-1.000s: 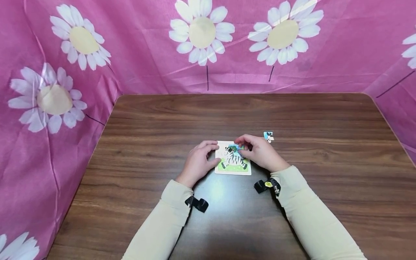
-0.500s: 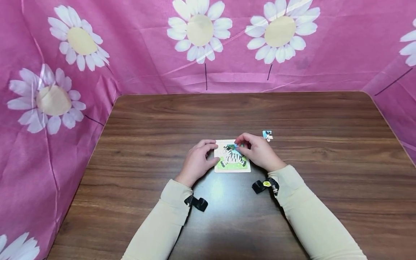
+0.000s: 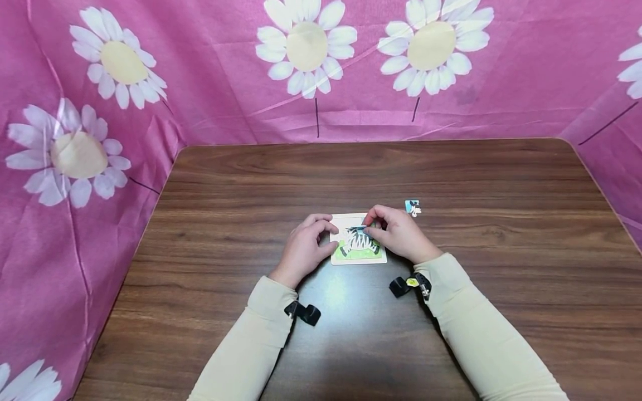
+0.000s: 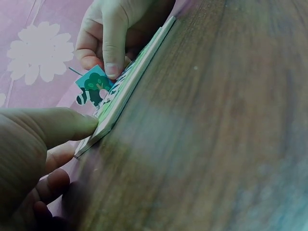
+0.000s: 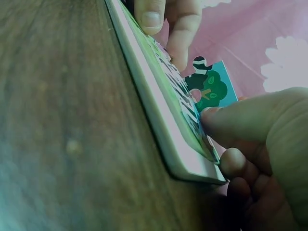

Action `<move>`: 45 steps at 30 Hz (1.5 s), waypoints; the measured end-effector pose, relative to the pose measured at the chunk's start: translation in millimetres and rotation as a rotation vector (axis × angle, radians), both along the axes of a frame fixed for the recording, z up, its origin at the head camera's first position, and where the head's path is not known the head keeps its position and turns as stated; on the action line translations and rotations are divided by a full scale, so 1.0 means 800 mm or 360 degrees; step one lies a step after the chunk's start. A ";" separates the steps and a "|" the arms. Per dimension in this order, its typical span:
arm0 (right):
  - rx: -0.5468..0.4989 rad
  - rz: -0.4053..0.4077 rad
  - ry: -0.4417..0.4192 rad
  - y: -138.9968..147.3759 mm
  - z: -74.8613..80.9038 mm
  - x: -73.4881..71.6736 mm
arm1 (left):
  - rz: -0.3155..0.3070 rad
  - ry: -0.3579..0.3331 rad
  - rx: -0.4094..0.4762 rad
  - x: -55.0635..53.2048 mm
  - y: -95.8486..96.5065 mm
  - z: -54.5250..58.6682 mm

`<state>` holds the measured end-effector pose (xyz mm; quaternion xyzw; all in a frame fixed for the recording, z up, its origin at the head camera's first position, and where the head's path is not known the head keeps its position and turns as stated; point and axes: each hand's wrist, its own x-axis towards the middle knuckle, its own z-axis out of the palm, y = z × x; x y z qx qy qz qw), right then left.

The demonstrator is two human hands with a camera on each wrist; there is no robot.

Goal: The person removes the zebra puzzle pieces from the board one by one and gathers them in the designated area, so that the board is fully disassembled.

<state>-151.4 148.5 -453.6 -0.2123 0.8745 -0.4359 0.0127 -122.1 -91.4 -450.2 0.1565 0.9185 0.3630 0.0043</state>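
- Right hand (image 3: 401, 234): thumb and fingers pinch a puzzle piece (image 5: 219, 86) over the upper right part of the puzzle board (image 3: 358, 262).
- Head view gives that piece only as a thin sliver; both wrist views show its face: green tree, blue background, black-and-white stripes, round knob.
- Piece stands tilted up from the board; can't tell whether its lower edge touches.
- Left hand (image 3: 305, 248): gripping nothing, thumb and fingertips spaced apart, resting on the board's left border; left wrist view shows the thumb on the edge.
- Board lies flat on the wood-grain table (image 3: 321, 178), between the hands. Head view shows the zebra picture and pale frame; wrist views show its thickness side-on.
- Loose piece (image 3: 413, 208) on the table beyond the right hand, well apart from the board, head view only.
- Pink cloth (image 3: 215, 67) with white daisies behind.
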 end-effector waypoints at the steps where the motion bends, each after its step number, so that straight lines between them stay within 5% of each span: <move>1: -0.0002 0.0002 0.0006 0.000 0.000 0.000 | -0.0008 0.0012 0.0000 0.000 0.000 0.000; 12: -0.0010 0.0027 0.0106 -0.004 0.000 0.001 | -0.0159 0.0095 -0.0157 0.001 -0.001 0.003; 31: -0.0065 0.0004 0.0046 -0.003 -0.001 0.000 | -0.0170 0.0046 -0.0290 0.001 0.004 0.010; 45: 0.0110 0.0045 0.0161 -0.004 0.007 -0.001 | -0.0223 0.0069 -0.0433 0.005 0.007 0.016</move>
